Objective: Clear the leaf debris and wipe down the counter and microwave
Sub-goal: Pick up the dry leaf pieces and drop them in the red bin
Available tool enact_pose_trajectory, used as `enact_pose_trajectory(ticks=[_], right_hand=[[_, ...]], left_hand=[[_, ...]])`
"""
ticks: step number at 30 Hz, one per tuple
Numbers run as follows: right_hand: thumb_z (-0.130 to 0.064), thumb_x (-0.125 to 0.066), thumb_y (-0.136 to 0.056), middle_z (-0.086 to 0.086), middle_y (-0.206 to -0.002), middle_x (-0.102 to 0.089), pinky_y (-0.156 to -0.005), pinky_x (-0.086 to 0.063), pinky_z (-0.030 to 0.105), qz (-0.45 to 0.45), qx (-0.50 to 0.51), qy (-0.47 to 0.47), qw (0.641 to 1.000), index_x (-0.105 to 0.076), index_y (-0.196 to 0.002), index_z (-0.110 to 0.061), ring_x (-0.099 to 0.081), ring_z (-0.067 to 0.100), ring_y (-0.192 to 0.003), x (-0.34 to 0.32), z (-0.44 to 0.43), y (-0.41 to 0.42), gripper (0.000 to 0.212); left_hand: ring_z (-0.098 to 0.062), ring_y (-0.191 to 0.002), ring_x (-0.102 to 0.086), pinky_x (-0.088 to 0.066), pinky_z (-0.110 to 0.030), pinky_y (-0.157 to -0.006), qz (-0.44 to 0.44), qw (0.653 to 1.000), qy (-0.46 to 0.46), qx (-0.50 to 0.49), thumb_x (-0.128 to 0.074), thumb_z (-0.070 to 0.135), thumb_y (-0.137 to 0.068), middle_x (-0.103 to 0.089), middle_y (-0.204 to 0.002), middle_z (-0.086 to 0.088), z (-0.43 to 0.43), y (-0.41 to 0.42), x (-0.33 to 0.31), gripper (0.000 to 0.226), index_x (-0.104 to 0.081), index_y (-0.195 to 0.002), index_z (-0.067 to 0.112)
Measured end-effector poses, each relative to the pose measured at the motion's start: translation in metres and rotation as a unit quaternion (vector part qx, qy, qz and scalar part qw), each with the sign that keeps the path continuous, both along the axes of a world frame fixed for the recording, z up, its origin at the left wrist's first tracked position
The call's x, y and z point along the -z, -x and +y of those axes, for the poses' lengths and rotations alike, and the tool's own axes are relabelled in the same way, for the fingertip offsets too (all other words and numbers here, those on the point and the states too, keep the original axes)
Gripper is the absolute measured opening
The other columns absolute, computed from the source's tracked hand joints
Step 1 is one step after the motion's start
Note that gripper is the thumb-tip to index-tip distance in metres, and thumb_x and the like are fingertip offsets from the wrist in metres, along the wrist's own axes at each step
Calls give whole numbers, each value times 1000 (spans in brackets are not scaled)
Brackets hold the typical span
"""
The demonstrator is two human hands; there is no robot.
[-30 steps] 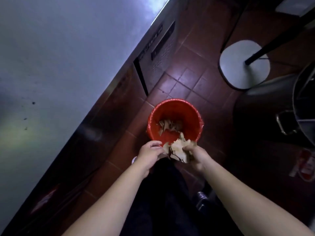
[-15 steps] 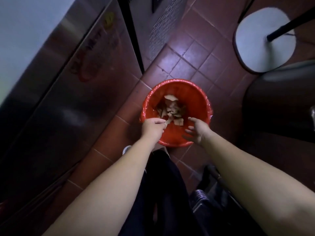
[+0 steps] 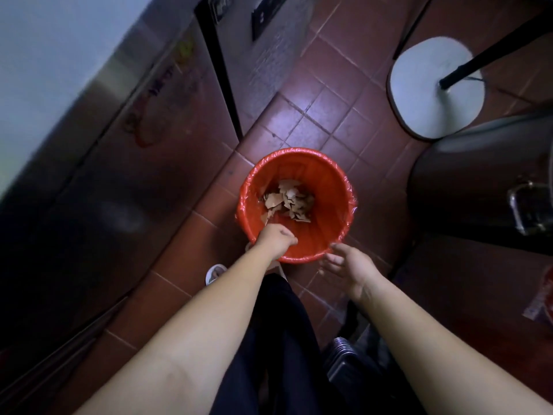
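Noted leaf debris at bottom of red bucket on tiled floor, directly ahead of both hands. Found left hand nearer, curled over near rim, contents undeterminable. Found right hand just outside rim, fingers spread, empty.

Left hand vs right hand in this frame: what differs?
Pose: left hand is curled; right hand is open, fingers spread. Place: left hand is over the near rim of the bin; right hand is just outside it. Shared: neither visibly holds anything; the leaves lie inside.
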State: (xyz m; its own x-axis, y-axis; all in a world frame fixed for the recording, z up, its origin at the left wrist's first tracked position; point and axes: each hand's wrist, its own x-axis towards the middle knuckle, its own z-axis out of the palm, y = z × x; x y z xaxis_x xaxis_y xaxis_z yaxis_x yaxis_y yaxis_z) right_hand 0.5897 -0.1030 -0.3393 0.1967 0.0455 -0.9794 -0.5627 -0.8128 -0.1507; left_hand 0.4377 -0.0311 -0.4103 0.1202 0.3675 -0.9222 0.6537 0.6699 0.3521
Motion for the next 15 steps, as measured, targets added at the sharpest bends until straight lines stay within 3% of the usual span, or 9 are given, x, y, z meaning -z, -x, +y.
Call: enact_pose_trajectory(ticks=[1,4,7,9,11,15], right_hand=[[-21,-53,-100,9,-96,-67,-88,-57,42,-1,3,-5,1000,-61,-121,-12,-67,27,-95,-15,0,3,25],[-20,-53,-100,12,-106,-70,-75,-59,39,0,-3,-26,1000,-59,-122,-10,-70,26,-95,-66,5,18,25],[-19,-53,-99,12,-102,-73,-69,-58,35,10,-42,-68,997,-60,-119,-8,-73,23,-88,-123,17,43,24],[-17,-54,-99,10,-94,-75,-74,-58,37,11,-103,-108,989,-62,-116,-8,-74,21,-84,-160,25,68,21],[-14,-57,-98,12,-95,-71,-84,-58,41,18,-157,-161,974,-63,-113,-7,-70,24,-86,-193,32,96,18],[-6,-56,-96,13,-90,-66,-71,-51,33,40,-288,-247,924,-66,-95,-11,-64,22,-77,-254,41,158,11]], left_hand=[[-21,-100,-65,-48,-32,-94,-4,1000,-10,-15,-74,19,-82,-74,-94,2,-5,8,-19,1,-75,-82,19],[-19,-83,-65,-55,-35,-85,-13,996,-20,-83,-70,13,-84,-71,-80,-1,-20,43,-84,13,-72,-72,19],[-13,-71,-60,-51,-25,-68,-7,988,-42,-147,-67,13,-89,-67,-75,-1,-31,91,-153,16,-72,-75,19],[-9,-69,-58,-47,-21,-61,-4,976,-59,-208,-61,13,-94,-68,-81,-1,-35,124,-199,18,-72,-81,18],[-11,-77,-60,-48,-24,-67,-19,961,-78,-265,-57,14,-97,-69,-88,0,-39,156,-245,18,-71,-86,20],[-14,-87,-66,-53,-29,-79,-46,922,-164,-348,-60,17,-97,-71,-98,-2,-60,225,-330,12,-71,-95,23]])
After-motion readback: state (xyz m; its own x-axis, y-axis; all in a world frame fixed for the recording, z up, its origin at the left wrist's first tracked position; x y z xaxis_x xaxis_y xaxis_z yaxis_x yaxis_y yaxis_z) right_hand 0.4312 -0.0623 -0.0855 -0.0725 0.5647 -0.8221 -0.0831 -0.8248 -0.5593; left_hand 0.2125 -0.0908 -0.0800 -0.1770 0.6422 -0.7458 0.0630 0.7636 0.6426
